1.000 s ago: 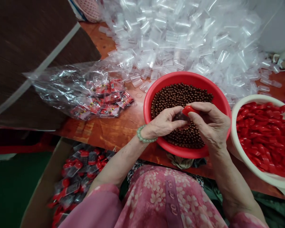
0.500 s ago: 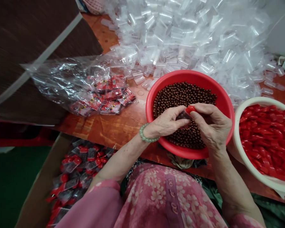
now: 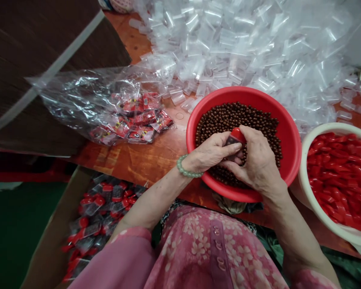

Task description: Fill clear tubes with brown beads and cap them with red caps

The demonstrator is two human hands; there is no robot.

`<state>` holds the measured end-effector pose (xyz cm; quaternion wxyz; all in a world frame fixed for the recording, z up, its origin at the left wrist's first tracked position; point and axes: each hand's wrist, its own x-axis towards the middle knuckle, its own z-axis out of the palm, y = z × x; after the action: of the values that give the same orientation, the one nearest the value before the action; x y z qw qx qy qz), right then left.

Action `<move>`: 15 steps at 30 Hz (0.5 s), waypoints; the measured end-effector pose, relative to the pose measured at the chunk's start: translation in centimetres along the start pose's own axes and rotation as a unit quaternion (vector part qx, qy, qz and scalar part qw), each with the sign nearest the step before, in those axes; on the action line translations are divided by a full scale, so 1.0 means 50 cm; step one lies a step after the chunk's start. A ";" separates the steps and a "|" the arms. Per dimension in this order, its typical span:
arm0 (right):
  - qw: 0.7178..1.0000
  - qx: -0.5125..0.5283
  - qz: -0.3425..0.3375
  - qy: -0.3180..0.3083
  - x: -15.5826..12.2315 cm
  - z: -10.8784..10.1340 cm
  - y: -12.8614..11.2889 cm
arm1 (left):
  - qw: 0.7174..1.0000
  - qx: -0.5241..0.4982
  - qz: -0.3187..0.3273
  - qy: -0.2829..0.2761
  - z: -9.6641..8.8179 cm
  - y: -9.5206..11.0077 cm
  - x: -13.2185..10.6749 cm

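My left hand point(image 3: 209, 153), a green bead bracelet at its wrist, grips a small clear container point(image 3: 232, 141) filled with dark balls. A red cap point(image 3: 237, 135) sits on the container's end. Curled round that capped end is my right hand point(image 3: 258, 160), its thumb low against the container and its fingers over the cap. Both hands are above a red basin point(image 3: 291, 148) of small brown balls point(image 3: 240, 114). Part of the container is hidden by my fingers.
A white tub point(image 3: 303, 168) of red caps stands right of the basin. Behind lies a heap of clear containers point(image 3: 228, 48). Left are a plastic bag point(image 3: 78, 96) with red packets point(image 3: 141, 120) and a dark box point(image 3: 48, 48). Below, a cardboard box point(image 3: 52, 224) holds capped containers point(image 3: 93, 208).
My right hand has gone from pinching the red cap with its fingertips to wrapping round the capped end. The cap now sits straighter on the container.
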<state>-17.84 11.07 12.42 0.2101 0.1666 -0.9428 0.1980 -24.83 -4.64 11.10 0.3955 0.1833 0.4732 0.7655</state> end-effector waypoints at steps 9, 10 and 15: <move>0.993 -0.085 -0.053 0.058 0.015 0.010 -0.005 | 0.999 -0.018 0.040 -0.010 0.004 -0.005 0.003; 0.993 -0.088 -0.055 0.062 0.015 0.010 -0.005 | 0.999 -0.018 0.043 -0.008 0.005 -0.005 0.002; 0.991 -0.094 -0.070 0.068 0.012 0.010 -0.001 | 0.999 -0.031 0.033 -0.011 0.009 -0.009 0.001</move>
<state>-18.48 10.65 12.27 0.3022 0.1982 -0.9266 0.1042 -24.37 -4.23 10.94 0.3806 0.1951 0.4385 0.7904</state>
